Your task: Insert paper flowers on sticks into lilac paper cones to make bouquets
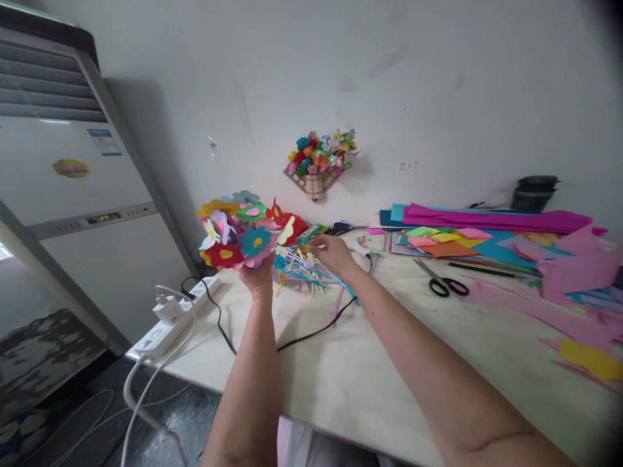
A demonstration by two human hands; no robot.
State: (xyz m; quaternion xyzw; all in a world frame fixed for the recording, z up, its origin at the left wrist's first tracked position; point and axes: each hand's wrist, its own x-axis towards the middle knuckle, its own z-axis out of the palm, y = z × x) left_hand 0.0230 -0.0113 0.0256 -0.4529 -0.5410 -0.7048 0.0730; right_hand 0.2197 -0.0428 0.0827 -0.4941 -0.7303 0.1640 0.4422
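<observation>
My left hand (258, 279) is raised over the table's left part, closed round the stems of a bunch of paper flowers (238, 230) in yellow, green, red, blue and pink. My right hand (331, 251) reaches to the back of the table, fingers curled at a pile of loose paper flowers on coloured sticks (302, 267). What its fingertips pinch is too small to name. A green object (311, 233) lies just beyond them.
Black-handled scissors (445, 284) lie on the pale table (370, 370). Stacked coloured sheets (452, 240), pink crepe paper (496, 219) and scraps fill the right. A power strip (168, 321) with cables sits at the left edge. A flower basket (318, 162) hangs on the wall. An air conditioner (73, 194) stands left.
</observation>
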